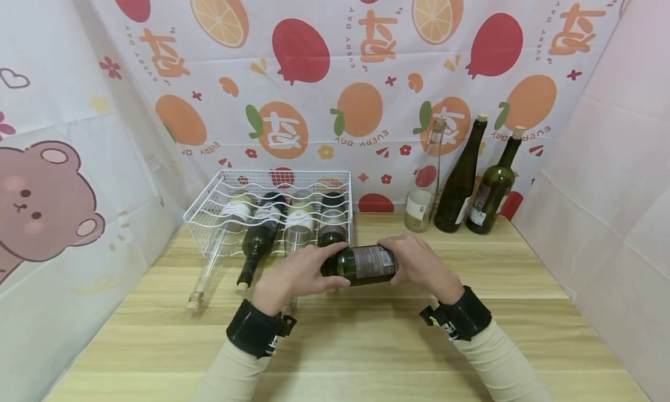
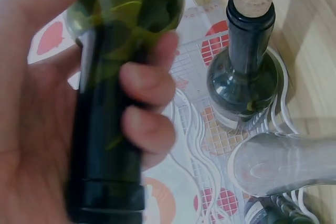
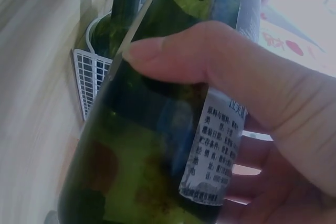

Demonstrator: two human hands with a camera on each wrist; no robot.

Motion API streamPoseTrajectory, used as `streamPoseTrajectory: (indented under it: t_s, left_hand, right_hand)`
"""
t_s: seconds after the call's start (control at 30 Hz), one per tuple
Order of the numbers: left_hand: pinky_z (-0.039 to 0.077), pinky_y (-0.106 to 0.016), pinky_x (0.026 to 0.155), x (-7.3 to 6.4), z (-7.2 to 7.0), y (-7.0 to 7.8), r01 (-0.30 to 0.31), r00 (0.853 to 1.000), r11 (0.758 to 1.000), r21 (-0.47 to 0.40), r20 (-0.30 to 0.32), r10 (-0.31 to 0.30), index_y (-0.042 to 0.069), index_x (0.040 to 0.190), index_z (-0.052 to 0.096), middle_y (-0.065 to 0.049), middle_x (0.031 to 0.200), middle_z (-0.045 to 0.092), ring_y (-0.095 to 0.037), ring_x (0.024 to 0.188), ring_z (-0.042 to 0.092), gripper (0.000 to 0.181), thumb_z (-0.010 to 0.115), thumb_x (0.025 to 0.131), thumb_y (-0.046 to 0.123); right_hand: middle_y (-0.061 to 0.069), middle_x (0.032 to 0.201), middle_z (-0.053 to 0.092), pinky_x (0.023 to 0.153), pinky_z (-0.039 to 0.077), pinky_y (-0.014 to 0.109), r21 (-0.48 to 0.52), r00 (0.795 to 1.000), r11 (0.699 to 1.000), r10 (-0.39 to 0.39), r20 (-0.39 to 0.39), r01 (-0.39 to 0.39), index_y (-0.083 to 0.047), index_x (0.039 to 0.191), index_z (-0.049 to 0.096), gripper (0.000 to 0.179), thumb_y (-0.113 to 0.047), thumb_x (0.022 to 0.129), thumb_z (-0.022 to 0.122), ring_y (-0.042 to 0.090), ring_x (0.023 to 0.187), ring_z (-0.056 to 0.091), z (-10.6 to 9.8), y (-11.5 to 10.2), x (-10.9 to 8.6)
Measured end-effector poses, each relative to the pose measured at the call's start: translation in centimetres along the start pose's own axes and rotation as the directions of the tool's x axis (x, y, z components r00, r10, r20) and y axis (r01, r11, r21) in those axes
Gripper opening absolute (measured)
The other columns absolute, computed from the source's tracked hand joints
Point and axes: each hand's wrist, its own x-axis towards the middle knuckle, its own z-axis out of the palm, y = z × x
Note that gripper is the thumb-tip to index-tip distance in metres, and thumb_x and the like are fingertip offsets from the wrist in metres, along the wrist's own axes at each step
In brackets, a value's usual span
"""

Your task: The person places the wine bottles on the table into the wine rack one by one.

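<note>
Both hands hold a green wine bottle (image 1: 370,263) nearly level, in front of the right end of a white wire rack (image 1: 246,177). My left hand (image 1: 302,274) wraps its fingers round the dark neck, as the left wrist view shows. At the other end my right hand (image 1: 419,266) grips the body near the base. Its thumb lies across the glass beside a printed label (image 3: 210,150). Just behind the held bottle, a dark corked bottle (image 2: 244,80) lies in the rack, partly covered in the head view.
Further left in the rack lie a clear bottle (image 1: 299,234), a dark bottle (image 1: 260,239) and another clear bottle (image 1: 211,265), necks toward me. At the back right stand a clear corked bottle (image 1: 421,201) and two green corked bottles (image 1: 454,201). Patterned cloth (image 1: 335,53) hangs behind the wooden table (image 1: 366,355).
</note>
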Motion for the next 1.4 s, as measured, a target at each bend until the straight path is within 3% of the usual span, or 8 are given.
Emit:
streamPoseTrajectory:
  t_s: [0.3,0.73,0.97,1.07,1.23,1.4]
  left_hand:
    - [0.043,-0.027,0.056,0.1,-0.2,-0.1,-0.059,0.994,0.995,0.086,-0.083,0.067,0.025,0.146,0.048,0.005,0.074,0.062,-0.008,0.058,0.052,0.075,0.069,0.082,0.06]
    - [0.042,-0.027,0.053,-0.1,-0.5,-0.6,-0.066,0.989,0.994,0.09,-0.127,0.077,0.027,0.147,0.046,0.004,0.076,0.064,-0.009,0.056,0.051,0.075,0.069,0.083,0.059]
    - [0.027,-0.026,0.046,-0.8,-1.9,-0.8,-0.028,0.994,0.998,0.049,-0.105,0.033,0.028,0.149,0.045,0.008,0.054,0.036,-0.008,0.045,0.031,0.074,0.067,0.085,0.058]
    - [0.023,-0.027,0.045,-1.2,-2.5,-1.0,0.005,0.994,0.998,0.063,-0.112,0.002,0.031,0.149,0.044,0.007,0.052,0.03,-0.009,0.043,0.027,0.073,0.067,0.085,0.058]
    - [0.029,-0.028,0.048,-1.6,-3.3,-1.6,0.028,0.99,0.996,0.083,-0.141,-0.017,0.033,0.149,0.042,0.005,0.051,0.036,-0.011,0.043,0.032,0.074,0.066,0.085,0.06]
    - [0.038,-0.029,0.054,-1.8,-3.8,-1.9,0.026,0.981,0.994,0.105,-0.196,-0.005,0.033,0.148,0.044,0.007,0.06,0.049,-0.011,0.051,0.045,0.074,0.068,0.084,0.06]
  right_hand:
    - [0.005,0.113,0.07,0.072,0.052,0.041,-0.079,0.999,0.996,0.053,0.01,-0.052,-0.015,0.125,0.064,0.082,-0.032,0.051,0.097,0.023,0.096,0.064,-0.6,-0.2,-0.2]
    - [0.007,0.127,0.065,0.084,0.05,0.047,-0.067,0.995,0.993,0.098,-0.014,-0.098,-0.02,0.136,0.058,0.089,-0.042,0.057,0.094,0.028,0.109,0.059,-1.2,0.5,-0.3]
    - [0.009,0.127,0.065,0.083,0.051,0.046,-0.052,0.991,0.991,0.122,-0.046,-0.125,-0.015,0.137,0.058,0.092,-0.042,0.057,0.094,0.03,0.107,0.059,-1.9,1.3,-0.6]
    - [0.011,0.129,0.064,0.083,0.053,0.047,-0.053,0.987,0.986,0.156,-0.044,-0.158,-0.011,0.14,0.054,0.096,-0.04,0.058,0.094,0.032,0.108,0.062,-2.1,2.0,-0.7]
    - [0.017,0.127,0.065,0.082,0.054,0.051,-0.063,0.964,0.963,0.265,0.038,-0.262,-0.004,0.141,0.051,0.095,-0.038,0.062,0.093,0.037,0.108,0.063,-2.5,3.1,-1.1]
    - [0.015,0.119,0.068,0.084,0.053,0.048,-0.079,0.936,0.958,0.286,0.205,-0.275,-0.004,0.123,0.065,0.066,-0.033,0.069,0.088,0.035,0.108,0.064,-2.4,3.5,-1.3]
